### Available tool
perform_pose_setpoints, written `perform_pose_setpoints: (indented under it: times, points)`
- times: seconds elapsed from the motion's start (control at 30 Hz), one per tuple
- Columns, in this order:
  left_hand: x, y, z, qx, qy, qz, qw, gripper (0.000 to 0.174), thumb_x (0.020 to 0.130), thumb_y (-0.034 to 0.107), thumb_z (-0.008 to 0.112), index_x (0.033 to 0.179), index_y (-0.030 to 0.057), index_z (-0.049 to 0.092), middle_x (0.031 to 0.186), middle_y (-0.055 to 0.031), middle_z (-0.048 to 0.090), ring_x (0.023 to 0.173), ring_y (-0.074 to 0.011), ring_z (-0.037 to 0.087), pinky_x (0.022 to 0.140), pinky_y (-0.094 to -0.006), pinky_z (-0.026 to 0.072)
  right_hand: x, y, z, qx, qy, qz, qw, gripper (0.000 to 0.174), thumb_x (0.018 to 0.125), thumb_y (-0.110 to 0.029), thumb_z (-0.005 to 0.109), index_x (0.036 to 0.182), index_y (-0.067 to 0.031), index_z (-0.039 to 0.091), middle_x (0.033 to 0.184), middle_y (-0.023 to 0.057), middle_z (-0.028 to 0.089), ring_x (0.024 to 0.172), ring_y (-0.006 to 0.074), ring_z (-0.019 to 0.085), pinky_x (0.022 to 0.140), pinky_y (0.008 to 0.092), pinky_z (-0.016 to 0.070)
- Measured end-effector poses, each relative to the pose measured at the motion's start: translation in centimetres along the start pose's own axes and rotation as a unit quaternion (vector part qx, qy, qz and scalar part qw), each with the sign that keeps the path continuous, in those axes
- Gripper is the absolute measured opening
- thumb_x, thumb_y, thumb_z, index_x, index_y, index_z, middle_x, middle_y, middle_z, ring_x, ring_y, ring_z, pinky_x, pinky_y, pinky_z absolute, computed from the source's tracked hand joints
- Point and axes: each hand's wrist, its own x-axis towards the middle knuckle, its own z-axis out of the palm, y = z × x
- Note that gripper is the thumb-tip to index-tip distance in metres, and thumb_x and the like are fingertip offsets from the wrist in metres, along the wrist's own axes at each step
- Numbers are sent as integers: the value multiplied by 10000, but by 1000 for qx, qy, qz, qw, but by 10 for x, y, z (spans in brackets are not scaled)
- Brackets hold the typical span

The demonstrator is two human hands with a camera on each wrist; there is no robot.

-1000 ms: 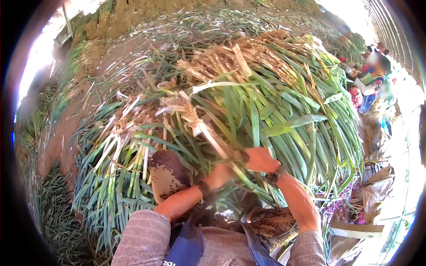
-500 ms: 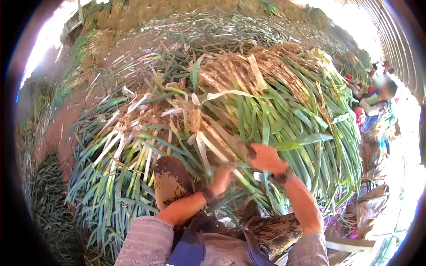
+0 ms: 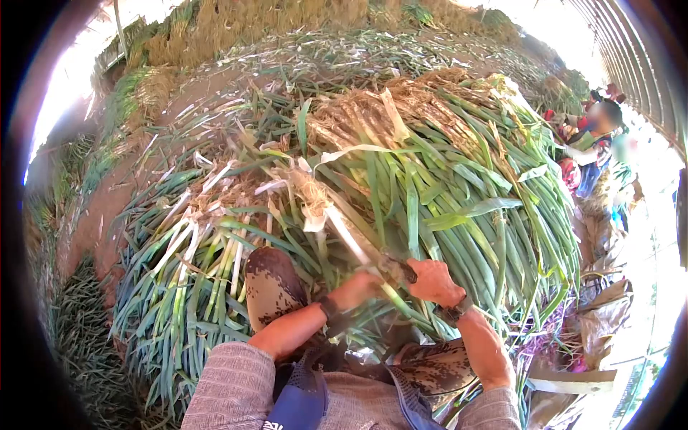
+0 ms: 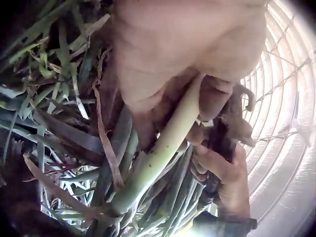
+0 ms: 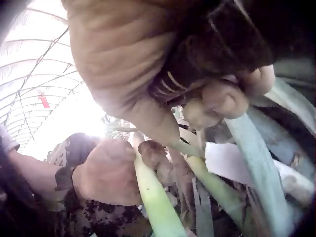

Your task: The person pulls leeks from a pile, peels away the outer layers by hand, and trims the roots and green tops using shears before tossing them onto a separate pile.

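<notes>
- The left hand (image 3: 356, 290) pinches a pale leek (image 4: 170, 126) between thumb and curled fingers, its green part running out below them
- The right hand (image 3: 433, 282), just beside the left, has its fingers curled round a dark tool (image 4: 222, 138) whose kind is unclear; whether it touches the leek I cannot tell
- A dark wristband (image 3: 455, 309) sits behind the right fingers
- Left of the left fingers, near them, rises a knee in camouflage trousers (image 3: 276, 287)
- Beyond that knee spreads a pile of white-stemmed leeks (image 3: 188, 269), leaves toward the wearer
- Right of and past the right fingers lies a big heap of leeks (image 3: 476, 208), brown roots at its far edge
- Well apart, far right of both hands, is another person (image 3: 598, 136)
</notes>
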Motion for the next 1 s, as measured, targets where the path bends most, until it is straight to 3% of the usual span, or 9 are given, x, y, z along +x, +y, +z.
perform_pose_setpoints:
  times: [0.1, 0.13, 0.17, 0.3, 0.4, 0.47, 0.53, 0.7, 1.0]
  points:
    - [13, -22, -42, 495, -68, 170, 849, 323, 919, 57, 582, 1241, 44, 559, 1166, -90, 659, 1056, -250, 663, 932, -407, 541, -4, -5, -8, 6, -4, -19, 1000, 331, 831, -349, 697, 990, -61, 655, 769, 203, 679, 768, 421, 662, 709, 500, 521]
    - [-5, 4, 2, 255, -45, 80, 962, 344, 925, 29, 562, 1269, 14, 551, 1187, -114, 649, 1069, -256, 656, 941, -416, 540, -5, -6, -10, 16, 6, -35, 999, 339, 830, -352, 699, 989, -57, 655, 772, 205, 679, 775, 419, 664, 714, 499, 522]
    - [-15, 19, 29, -4, -19, -15, 1000, 365, 932, 1, 543, 1296, -15, 544, 1208, -138, 640, 1083, -263, 648, 950, -425, 539, -6, -5, -6, 18, 9, -34, 999, 339, 830, -352, 699, 989, -57, 655, 772, 205, 679, 775, 419, 664, 714, 499, 522]
    - [-1, -1, -12, -26, -32, -20, 999, 339, 920, -15, 554, 1259, -13, 552, 1214, -149, 637, 1070, -273, 648, 921, -427, 538, -7, -3, -6, -6, 4, -12, 1000, 300, 805, -327, 681, 963, -73, 658, 800, 196, 687, 804, 408, 667, 728, 495, 527]
    - [3, -7, -20, 254, -16, 75, 964, 248, 893, 66, 591, 1138, 32, 610, 1116, -103, 662, 1058, -253, 650, 924, -416, 535, -10, 3, -8, -15, -38, 12, 999, 316, 784, -321, 682, 995, -88, 667, 847, 192, 697, 842, 407, 667, 748, 499, 528]
    - [-10, 10, 19, -129, 81, 61, 986, 222, 916, 99, 590, 1115, 4, 605, 1108, -125, 657, 941, -257, 651, 865, -420, 544, -19, 10, -10, -7, -57, -1, 998, 380, 790, -364, 693, 1052, -89, 678, 869, 197, 700, 862, 407, 667, 766, 498, 528]
    - [5, -13, -50, 18, 121, 134, 983, 218, 925, 113, 595, 1106, -7, 604, 1085, -125, 661, 890, -255, 641, 840, -422, 544, -23, 15, -23, -24, -116, 70, 991, 377, 757, -326, 691, 1050, -88, 686, 902, 199, 700, 905, 420, 656, 804, 508, 517]
    - [-7, 14, -19, -63, 303, 122, 943, 221, 919, 124, 645, 1106, 9, 617, 988, -116, 688, 768, -232, 602, 731, -428, 553, -54, 32, -36, -16, -149, 117, 982, 382, 730, -304, 693, 1017, -52, 694, 935, 214, 693, 943, 438, 637, 845, 508, 503]
    - [16, 10, -21, -15, 313, 109, 943, 230, 912, 130, 655, 1106, 17, 608, 1020, -115, 675, 759, -214, 604, 647, -457, 586, -89, 48, -31, -4, -161, 183, 970, 269, 752, -271, 626, 917, -70, 698, 915, 213, 690, 906, 431, 646, 807, 499, 513]
